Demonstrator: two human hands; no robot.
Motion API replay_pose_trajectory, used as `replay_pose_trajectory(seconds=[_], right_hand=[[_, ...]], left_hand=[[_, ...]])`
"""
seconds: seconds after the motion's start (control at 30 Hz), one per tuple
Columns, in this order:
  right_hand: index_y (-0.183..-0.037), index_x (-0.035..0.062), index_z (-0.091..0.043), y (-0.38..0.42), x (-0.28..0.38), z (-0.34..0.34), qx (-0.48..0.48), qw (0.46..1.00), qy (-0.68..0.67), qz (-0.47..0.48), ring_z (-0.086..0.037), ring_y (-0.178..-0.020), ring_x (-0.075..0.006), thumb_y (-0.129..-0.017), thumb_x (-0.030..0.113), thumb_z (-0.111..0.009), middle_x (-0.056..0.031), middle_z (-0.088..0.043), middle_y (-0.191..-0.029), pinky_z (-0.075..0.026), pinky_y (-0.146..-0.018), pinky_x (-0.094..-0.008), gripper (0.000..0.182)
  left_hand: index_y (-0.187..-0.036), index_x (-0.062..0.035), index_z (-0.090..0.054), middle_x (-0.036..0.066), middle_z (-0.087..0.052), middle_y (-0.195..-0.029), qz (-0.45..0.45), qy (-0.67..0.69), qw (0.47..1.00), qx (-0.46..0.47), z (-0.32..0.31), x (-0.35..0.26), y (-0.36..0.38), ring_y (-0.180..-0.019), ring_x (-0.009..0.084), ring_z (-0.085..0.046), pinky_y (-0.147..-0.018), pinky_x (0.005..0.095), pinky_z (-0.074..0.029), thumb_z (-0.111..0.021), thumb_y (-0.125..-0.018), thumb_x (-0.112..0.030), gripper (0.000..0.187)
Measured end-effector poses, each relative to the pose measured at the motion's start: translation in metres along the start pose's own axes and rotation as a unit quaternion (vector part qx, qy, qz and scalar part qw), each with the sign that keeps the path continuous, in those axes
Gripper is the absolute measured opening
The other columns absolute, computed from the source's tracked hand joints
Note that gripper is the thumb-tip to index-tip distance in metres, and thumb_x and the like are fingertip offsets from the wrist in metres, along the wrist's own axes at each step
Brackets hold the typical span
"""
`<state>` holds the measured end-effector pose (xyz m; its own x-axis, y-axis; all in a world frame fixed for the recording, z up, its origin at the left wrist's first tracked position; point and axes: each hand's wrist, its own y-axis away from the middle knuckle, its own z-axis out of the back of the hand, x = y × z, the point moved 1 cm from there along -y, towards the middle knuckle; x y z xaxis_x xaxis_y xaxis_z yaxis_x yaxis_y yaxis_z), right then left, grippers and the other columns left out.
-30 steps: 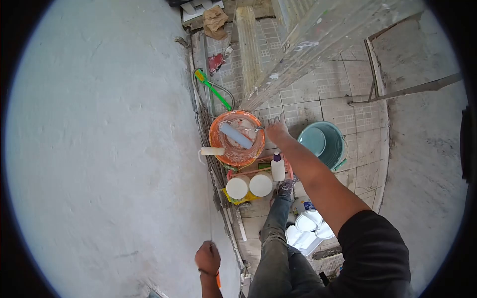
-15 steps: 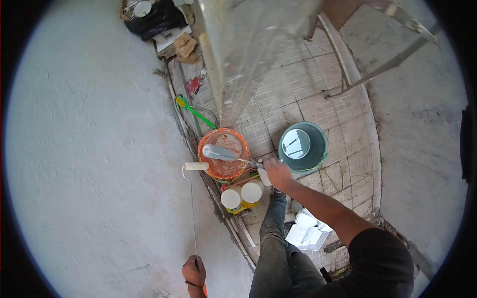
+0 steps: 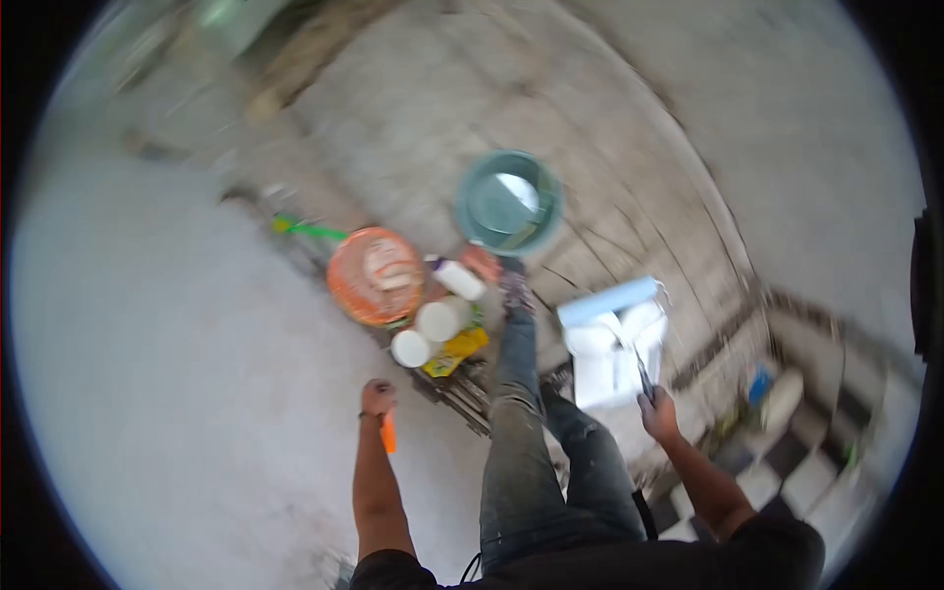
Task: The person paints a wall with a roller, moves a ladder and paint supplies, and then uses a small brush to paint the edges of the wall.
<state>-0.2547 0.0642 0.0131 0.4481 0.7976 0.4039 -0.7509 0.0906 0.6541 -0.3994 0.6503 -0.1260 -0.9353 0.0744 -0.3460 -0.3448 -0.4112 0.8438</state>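
- Pale blue paint roller (image 3: 608,301) held by its handle in the clamped right hand (image 3: 659,413), at 4 o'clock from the orange bucket (image 3: 376,276).
- Orange grip (image 3: 388,433) clamped in the left hand (image 3: 377,397), at 6 o'clock from that bucket.
- Green bucket (image 3: 508,202) at 1 o'clock, on the tiled floor (image 3: 610,197).
- White tubs (image 3: 429,332) just beside the orange bucket.
- Hands well apart; picture blurred.

The roller (image 3: 608,300) looks soft and fuzzy, on a thin metal handle (image 3: 641,374). The orange bucket (image 3: 376,276) and green bucket (image 3: 508,203) look like smooth plastic. The wall (image 3: 177,393) is rough and matt.
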Motion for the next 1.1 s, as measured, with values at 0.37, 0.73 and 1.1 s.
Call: replay_pose_trajectory(seconds=[0.37,0.73,1.1], right_hand=[[-0.076,0.0101,-0.045,0.067,-0.13,-0.107,-0.069,0.573,-0.668,-0.47,-0.036,-0.039,-0.0097,-0.09,0.025,-0.054,0.001,-0.04,-0.056,-0.025,-0.035,-0.0261,0.022],[-0.09,-0.0075,-0.059,0.141,-0.253,-0.211,-0.057,0.749,-0.466,-0.468,-0.061,-0.072,-0.0343,-0.083,0.031,-0.06,-0.0238,-0.061,-0.078,-0.047,-0.064,-0.0435,0.039],[-0.096,-0.0062,-0.059,0.087,-0.229,-0.335,-0.07,0.751,-0.424,-0.502,-0.059,-0.09,-0.0441,-0.081,0.033,-0.062,-0.0287,-0.061,-0.091,-0.046,-0.077,-0.0465,0.042]], left_hand=[[-0.13,0.0039,-0.032,0.026,-0.052,-0.114,0.0,-0.37,0.923,-0.105,0.031,-0.009,-0.025,-0.095,0.0344,-0.057,-0.073,0.0427,-0.051,-0.07,-0.074,-0.013,0.07],[-0.123,0.0063,-0.042,0.025,-0.049,-0.118,-0.261,-0.47,0.84,-0.076,-0.106,-0.18,0.081,-0.102,0.0354,-0.052,-0.088,0.0413,-0.044,-0.068,-0.075,-0.017,0.059],[-0.118,0.0039,-0.046,0.021,-0.051,-0.113,-0.424,-0.576,0.661,0.227,-0.311,-0.198,0.157,-0.099,0.032,-0.053,-0.085,0.04,-0.044,-0.064,-0.076,-0.015,0.05]])
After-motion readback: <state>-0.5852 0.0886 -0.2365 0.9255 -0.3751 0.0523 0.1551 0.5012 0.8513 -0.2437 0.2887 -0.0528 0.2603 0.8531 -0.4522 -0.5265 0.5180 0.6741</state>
